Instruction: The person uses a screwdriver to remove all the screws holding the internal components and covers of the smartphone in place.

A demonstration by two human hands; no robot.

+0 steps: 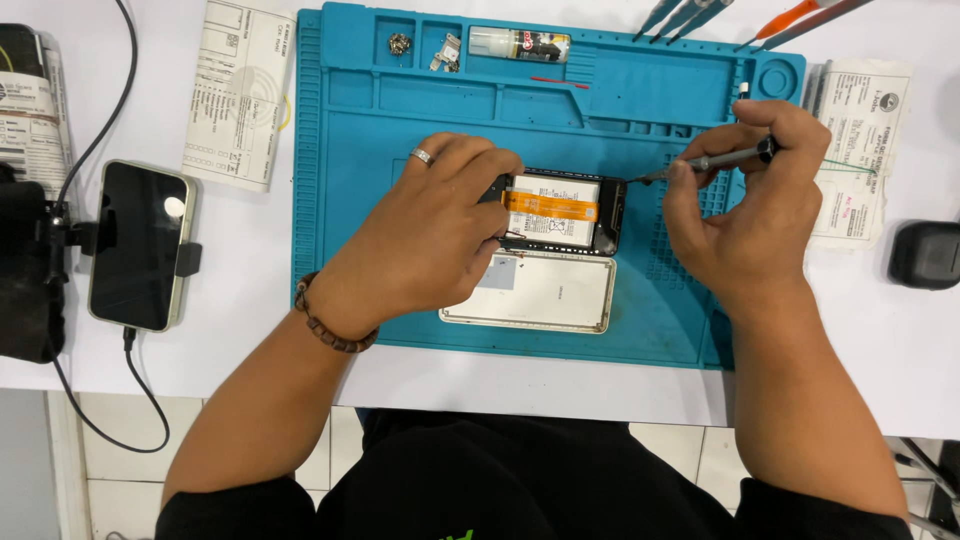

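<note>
On a white table (pixel 250 300) lies a blue work mat (pixel 380 110), seen from the head camera looking straight down. At the mat's middle sits an opened phone (pixel 560 210), its insides showing, with an orange ribbon strip (pixel 550 207) across its white battery. The left hand (pixel 430 230), wearing a ring and a bead bracelet, is curled over the phone's left end, gripping it and covering that part. The right hand (pixel 750 200) is closed around a thin screwdriver (pixel 715 160), pinched between thumb and fingers, and its tip touches the phone's upper right corner. Just below the phone, touching its lower edge, lies a white back cover (pixel 545 295), flat on the mat. Near the mat's top edge rests a small glue bottle (pixel 520 43). Left of the mat, well apart, a second phone (pixel 140 245) sits in a black holder with a cable attached.
</note>
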